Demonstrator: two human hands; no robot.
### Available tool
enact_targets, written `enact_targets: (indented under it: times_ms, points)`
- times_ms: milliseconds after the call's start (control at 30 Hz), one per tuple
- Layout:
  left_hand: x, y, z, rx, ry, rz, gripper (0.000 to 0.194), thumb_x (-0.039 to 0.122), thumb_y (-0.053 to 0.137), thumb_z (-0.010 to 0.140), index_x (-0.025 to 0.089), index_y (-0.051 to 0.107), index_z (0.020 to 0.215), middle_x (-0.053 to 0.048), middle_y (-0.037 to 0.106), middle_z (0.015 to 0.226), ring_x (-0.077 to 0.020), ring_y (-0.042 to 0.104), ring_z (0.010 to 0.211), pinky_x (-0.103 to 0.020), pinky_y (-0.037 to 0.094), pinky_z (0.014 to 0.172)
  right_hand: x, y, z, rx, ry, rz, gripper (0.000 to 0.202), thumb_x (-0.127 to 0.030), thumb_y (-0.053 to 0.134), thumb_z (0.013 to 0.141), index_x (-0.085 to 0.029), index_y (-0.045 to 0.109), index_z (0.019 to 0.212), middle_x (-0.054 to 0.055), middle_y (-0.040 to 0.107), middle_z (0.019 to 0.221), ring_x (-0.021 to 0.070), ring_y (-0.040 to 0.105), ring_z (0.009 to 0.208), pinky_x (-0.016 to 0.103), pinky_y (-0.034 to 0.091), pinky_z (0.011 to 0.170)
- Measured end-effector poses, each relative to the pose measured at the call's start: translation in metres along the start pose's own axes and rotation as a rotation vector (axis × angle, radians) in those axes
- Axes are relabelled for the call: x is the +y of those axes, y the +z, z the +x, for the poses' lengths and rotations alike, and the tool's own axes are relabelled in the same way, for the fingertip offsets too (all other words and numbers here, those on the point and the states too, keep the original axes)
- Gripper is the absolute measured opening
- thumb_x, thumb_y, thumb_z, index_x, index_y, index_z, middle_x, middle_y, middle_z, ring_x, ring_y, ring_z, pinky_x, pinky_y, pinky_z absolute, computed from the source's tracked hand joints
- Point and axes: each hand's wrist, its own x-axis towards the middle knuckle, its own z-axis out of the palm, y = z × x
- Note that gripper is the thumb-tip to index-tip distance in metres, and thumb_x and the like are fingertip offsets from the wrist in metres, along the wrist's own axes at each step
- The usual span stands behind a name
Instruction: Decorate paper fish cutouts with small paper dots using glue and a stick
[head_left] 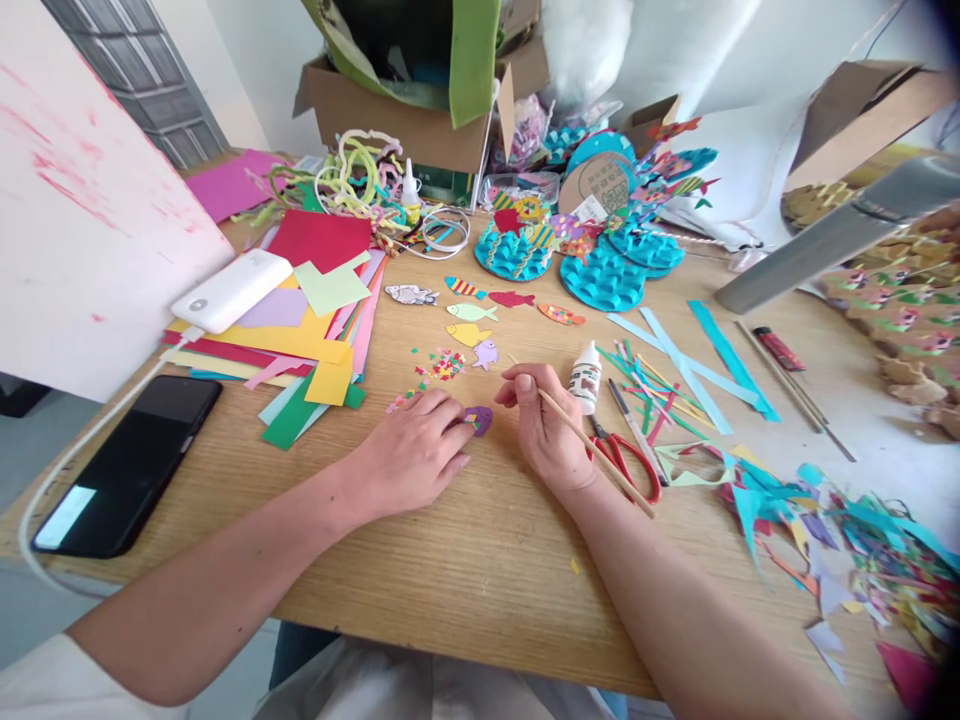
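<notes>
A small purple paper fish (478,421) with coloured bits on it lies flat on the table. My left hand (412,445) presses on its left end, fingers bent and partly hiding it. My right hand (546,425) is closed around a thin wooden stick (577,430), held like a pen, its tip pointing up and left above the table. Just beyond lie a pile of tiny paper confetti (448,365) and several paper fish, among them a yellow fish (469,334), a lilac fish (486,353) and a red fish (512,299). A white glue bottle (586,378) stands beside my right hand.
Red-handled scissors (634,465) and a pen lie right of my right hand, near paper strips (660,385) and scraps (817,540). At left are coloured paper sheets (319,240), a white power bank (232,290) and a phone (127,465). Blue egg-carton pieces (600,283) stand behind.
</notes>
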Motion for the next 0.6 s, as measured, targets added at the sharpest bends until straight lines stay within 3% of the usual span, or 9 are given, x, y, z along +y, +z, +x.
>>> enact_targets:
  times_ms: [167,333,600]
  points:
    - [-0.0026,0.0004,-0.0002,0.019,-0.047,-0.067,0.03,0.025,0.049,0.095,0.014,0.061,0.121,-0.01,0.062,0.111,-0.0252,0.052,0.108,-0.045,0.047,0.096,0.0016,0.0005,0.0023,0.043,0.025,-0.021,0.026,-0.04,0.035,0.101,-0.023,0.054,0.094,0.001,0.062,0.072,0.0144,0.06,0.066,0.028,0.047,0.065]
    - [-0.0041,-0.0003,-0.0001,0.147,-0.055,-0.097,0.027,0.021,0.05,0.094,0.013,0.063,0.116,-0.01,0.063,0.109,-0.0241,0.052,0.108,-0.044,0.046,0.1,0.0056,0.0018,0.0037,0.034,0.137,0.021,0.025,-0.043,0.042,0.098,-0.023,0.054,0.091,0.001,0.066,0.073,0.0154,0.063,0.067,0.029,0.049,0.065]
    - [-0.0018,-0.0017,-0.0003,0.185,-0.057,-0.095,0.026,0.022,0.049,0.095,0.012,0.065,0.113,-0.011,0.063,0.109,-0.0245,0.052,0.107,-0.044,0.048,0.099,0.0066,0.0084,0.0092,-0.002,0.226,0.328,0.023,-0.043,0.064,0.082,-0.022,0.055,0.084,0.0,0.06,0.069,0.0143,0.058,0.06,0.027,0.048,0.055]
